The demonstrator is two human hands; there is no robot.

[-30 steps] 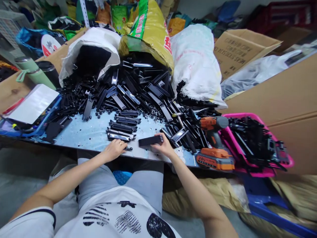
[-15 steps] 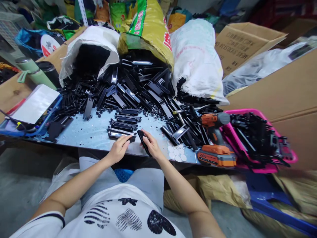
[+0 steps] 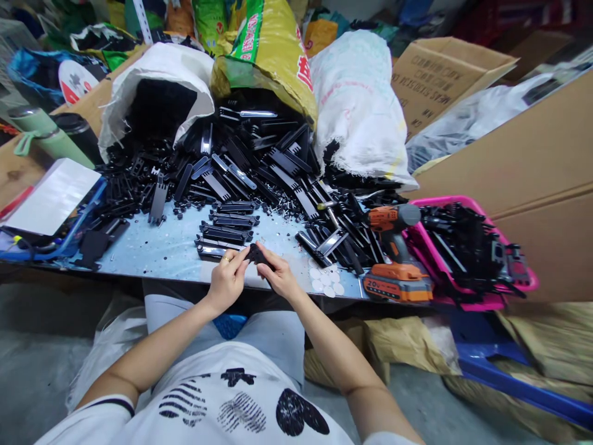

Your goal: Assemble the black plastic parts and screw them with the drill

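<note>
Near the front edge of the table, my left hand [image 3: 227,283] and my right hand [image 3: 279,275] meet around a black plastic part [image 3: 256,253]. Fingers of both hands are closed on it, the right ones along its longer body and the left ones at its near-left end. Whether it is one piece or two pressed together, I cannot tell. Just beyond my left hand lies a row of long black assembled parts [image 3: 225,235], side by side. Round white discs [image 3: 327,281] lie on the tabletop to the right of my right hand.
Loose black parts [image 3: 241,167] and small screws heap across the back, spilling from a white sack [image 3: 189,62] and a yellow sack [image 3: 273,68]. An orange cordless drill [image 3: 393,281] stands right, beside a pink basket [image 3: 463,201]. A blue tray [image 3: 83,228] sits left.
My hands have come together: the left moved right and slightly up, bringing its fingers to the black part in my right hand. The whole view has shifted slightly.
</note>
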